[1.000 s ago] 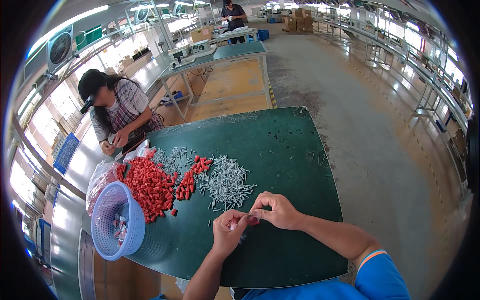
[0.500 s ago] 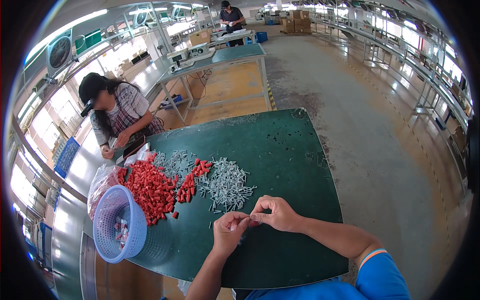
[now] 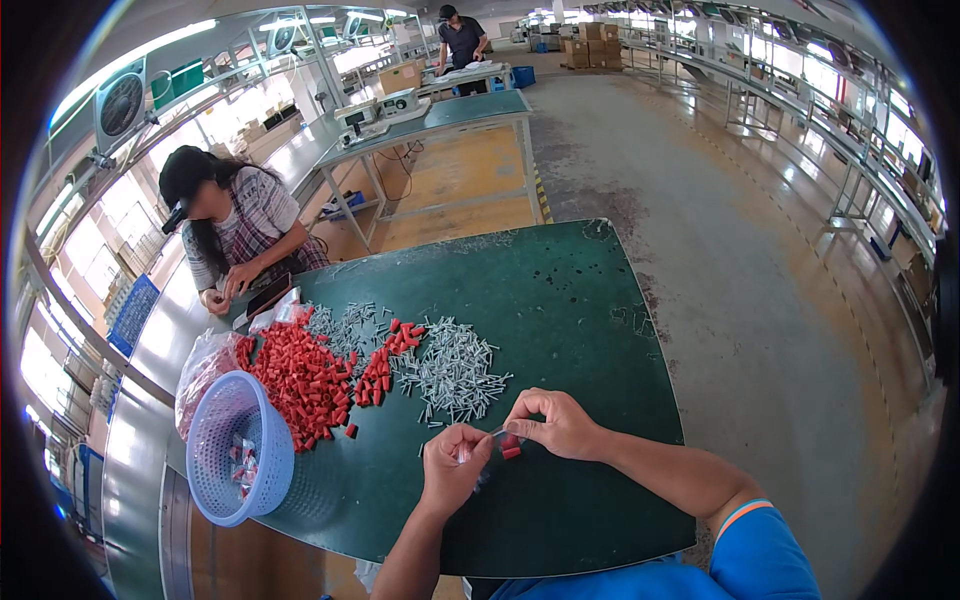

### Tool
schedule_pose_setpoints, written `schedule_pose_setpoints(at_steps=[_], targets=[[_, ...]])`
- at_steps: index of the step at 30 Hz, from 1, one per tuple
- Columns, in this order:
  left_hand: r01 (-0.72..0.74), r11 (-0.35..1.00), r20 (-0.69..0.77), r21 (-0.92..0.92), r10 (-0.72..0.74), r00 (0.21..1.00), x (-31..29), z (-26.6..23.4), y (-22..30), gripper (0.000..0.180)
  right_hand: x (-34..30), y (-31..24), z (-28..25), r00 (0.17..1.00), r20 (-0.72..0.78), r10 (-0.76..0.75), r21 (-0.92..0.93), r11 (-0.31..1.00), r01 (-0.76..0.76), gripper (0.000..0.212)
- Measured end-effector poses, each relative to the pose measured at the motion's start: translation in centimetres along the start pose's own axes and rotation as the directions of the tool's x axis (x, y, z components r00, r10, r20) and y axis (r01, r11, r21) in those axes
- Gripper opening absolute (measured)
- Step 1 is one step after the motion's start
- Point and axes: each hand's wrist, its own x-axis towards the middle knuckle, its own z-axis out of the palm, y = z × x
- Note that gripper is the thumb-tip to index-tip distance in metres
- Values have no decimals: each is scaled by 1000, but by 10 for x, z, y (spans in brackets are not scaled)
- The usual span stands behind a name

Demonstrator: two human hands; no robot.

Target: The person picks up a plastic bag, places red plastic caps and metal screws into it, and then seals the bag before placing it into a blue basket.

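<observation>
My left hand (image 3: 452, 468) and my right hand (image 3: 556, 422) meet over the green table (image 3: 580, 310), close to its near edge. Together they pinch a thin clear tube (image 3: 492, 436) stretched between them. The right fingers also grip a small red cap (image 3: 511, 447) at the tube's right end. Just beyond my hands lies a pile of clear grey tubes (image 3: 452, 368). A larger heap of red caps (image 3: 305, 378) sits to the left of it.
A blue-white plastic basket (image 3: 236, 448) with a few pieces stands at the table's left corner, beside a clear bag (image 3: 203, 362). A person in a checked shirt (image 3: 240, 228) works at the far left edge. Another person (image 3: 461, 37) stands at a distant table.
My hands have drawn slightly closer together on the tube; the view has shifted a little. The piles and basket stay put.
</observation>
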Motion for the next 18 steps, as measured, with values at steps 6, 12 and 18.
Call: schedule_pose_setpoints(at_steps=[6,12,18], targets=[[62,986,-89,-158,-77,993,7,3,1,4,4,8,-4,994,-54,93,100,991,-88,16],[20,994,3,-104,-20,1000,11,12,14,8,7,9,1,1000,-11,12,47,999,-12,15],[-67,994,8,91,67,998,9,9,4,7,4,8,4,995,21,103,203,974,-105,17]])
